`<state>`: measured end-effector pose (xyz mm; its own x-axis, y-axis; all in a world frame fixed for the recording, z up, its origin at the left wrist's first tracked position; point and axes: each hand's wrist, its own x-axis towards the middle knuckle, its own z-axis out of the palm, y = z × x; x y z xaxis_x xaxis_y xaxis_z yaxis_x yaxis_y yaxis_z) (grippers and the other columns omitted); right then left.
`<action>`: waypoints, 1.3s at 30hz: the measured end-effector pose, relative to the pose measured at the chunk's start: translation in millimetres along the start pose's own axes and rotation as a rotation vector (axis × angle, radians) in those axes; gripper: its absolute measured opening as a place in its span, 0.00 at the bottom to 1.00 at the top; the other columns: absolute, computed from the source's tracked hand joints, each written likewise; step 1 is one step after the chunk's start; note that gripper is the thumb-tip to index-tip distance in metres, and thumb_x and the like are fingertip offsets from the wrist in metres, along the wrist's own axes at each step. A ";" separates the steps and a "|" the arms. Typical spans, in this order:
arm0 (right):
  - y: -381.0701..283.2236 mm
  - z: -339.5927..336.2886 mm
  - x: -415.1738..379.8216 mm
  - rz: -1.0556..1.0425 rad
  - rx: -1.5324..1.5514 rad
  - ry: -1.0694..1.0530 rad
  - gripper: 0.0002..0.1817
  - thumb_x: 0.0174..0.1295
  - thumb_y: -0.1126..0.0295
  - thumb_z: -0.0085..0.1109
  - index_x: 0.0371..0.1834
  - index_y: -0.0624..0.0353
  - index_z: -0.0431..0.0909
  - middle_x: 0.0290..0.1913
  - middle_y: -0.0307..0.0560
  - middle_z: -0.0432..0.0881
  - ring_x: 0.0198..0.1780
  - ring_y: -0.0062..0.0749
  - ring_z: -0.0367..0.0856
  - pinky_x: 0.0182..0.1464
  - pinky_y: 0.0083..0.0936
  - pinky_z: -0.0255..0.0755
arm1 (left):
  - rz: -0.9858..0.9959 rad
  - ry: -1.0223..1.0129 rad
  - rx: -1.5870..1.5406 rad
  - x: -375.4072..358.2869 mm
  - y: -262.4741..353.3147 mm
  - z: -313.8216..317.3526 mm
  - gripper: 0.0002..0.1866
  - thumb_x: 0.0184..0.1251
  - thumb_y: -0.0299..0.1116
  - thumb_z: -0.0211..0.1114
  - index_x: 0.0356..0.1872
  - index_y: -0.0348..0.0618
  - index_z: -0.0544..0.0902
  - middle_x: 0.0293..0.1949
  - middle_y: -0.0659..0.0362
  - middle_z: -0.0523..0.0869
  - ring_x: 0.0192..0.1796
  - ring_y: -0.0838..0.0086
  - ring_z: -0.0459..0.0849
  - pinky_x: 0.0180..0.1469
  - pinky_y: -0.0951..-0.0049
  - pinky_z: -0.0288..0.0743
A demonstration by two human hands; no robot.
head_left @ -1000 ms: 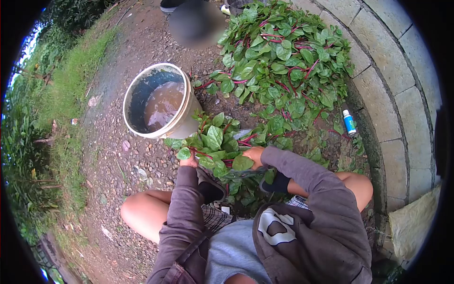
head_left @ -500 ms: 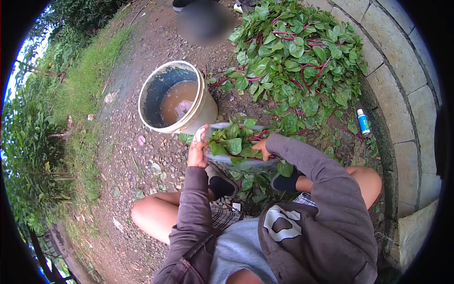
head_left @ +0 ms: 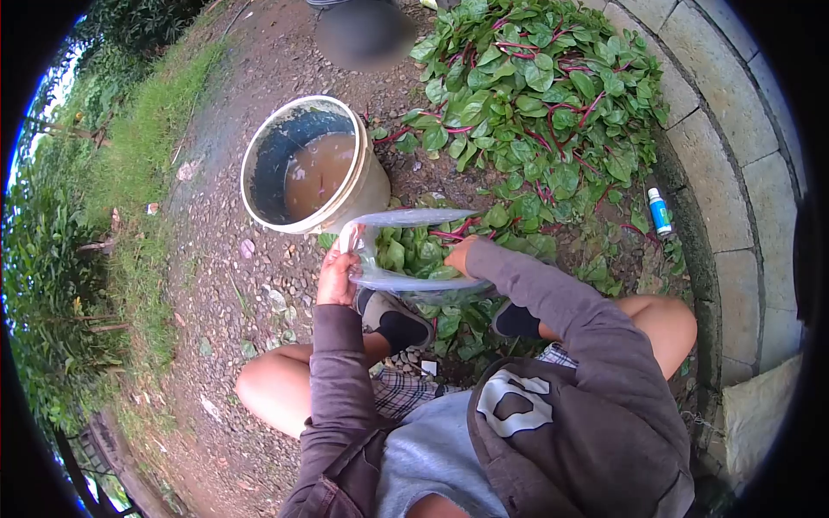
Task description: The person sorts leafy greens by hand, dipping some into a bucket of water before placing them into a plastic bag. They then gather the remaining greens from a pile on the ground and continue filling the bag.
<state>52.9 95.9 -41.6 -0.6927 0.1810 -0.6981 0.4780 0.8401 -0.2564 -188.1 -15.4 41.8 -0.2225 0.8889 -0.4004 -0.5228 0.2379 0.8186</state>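
Note:
My left hand (head_left: 337, 276) is closed on the near-left edge of a clear plastic bag (head_left: 414, 217), whose mouth stands spread between my arms. Inside lie leafy greens with red-purple stems, Malabar spinach by their look. At the bag's right side my right hand (head_left: 461, 257) has its fingers curled against these greens (head_left: 420, 254); its fingertips are partly hidden among the leaves. Behind the bag a large heap of the same spinach (head_left: 544, 104) covers the ground.
A white bucket (head_left: 373, 186) of brown water stands just beyond my left hand. To the right, a blue-and-white bottle (head_left: 660, 212) lies near the stone-block edging (head_left: 712, 177). A blurred dark round shape (head_left: 365, 34) is at the top. Gravel and grass stretch leftward.
My left hand has shifted left and slightly down, drawing the bag's edge outward. My right hand has moved a little left and up. The greens sit lower in the wider bag mouth.

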 end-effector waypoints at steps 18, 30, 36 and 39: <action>161.8 121.1 -66.7 0.709 1.699 0.655 0.14 0.60 0.63 0.55 0.47 0.54 0.74 0.36 0.37 0.79 0.33 0.22 0.78 0.33 0.26 0.74 | 0.528 -0.508 1.960 7.9 -46.7 178.3 0.53 0.32 0.51 0.77 0.65 0.46 0.62 0.67 0.52 0.60 0.70 0.56 0.54 0.67 0.45 0.49; 101.4 141.2 -30.4 0.511 1.775 0.406 0.13 0.54 0.68 0.60 0.41 0.56 0.72 0.37 0.44 0.78 0.34 0.33 0.79 0.34 0.33 0.76 | 0.340 -0.419 1.599 30.8 -187.4 118.5 0.37 0.50 0.48 0.65 0.64 0.54 0.64 0.68 0.58 0.59 0.69 0.61 0.57 0.62 0.43 0.57; 125.9 88.1 -72.7 0.259 1.418 -0.069 0.18 0.52 0.59 0.63 0.44 0.53 0.76 0.36 0.39 0.80 0.35 0.27 0.81 0.33 0.29 0.76 | 0.278 -0.380 2.014 11.1 -222.2 113.9 0.33 0.54 0.43 0.62 0.64 0.53 0.65 0.69 0.61 0.57 0.68 0.64 0.60 0.63 0.46 0.57; 194.5 80.7 -82.0 0.500 1.100 0.255 0.26 0.48 0.55 0.66 0.52 0.50 0.75 0.42 0.42 0.80 0.39 0.34 0.81 0.41 0.35 0.75 | 0.207 -0.367 1.959 20.5 -219.7 128.4 0.32 0.57 0.43 0.60 0.65 0.52 0.63 0.70 0.61 0.55 0.68 0.62 0.59 0.64 0.46 0.54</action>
<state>246.2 203.1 -88.1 -0.3298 0.5567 -0.7624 0.8352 -0.2044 -0.5105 27.9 0.9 -93.4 0.1300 0.9161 -0.3793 0.9801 -0.0610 0.1888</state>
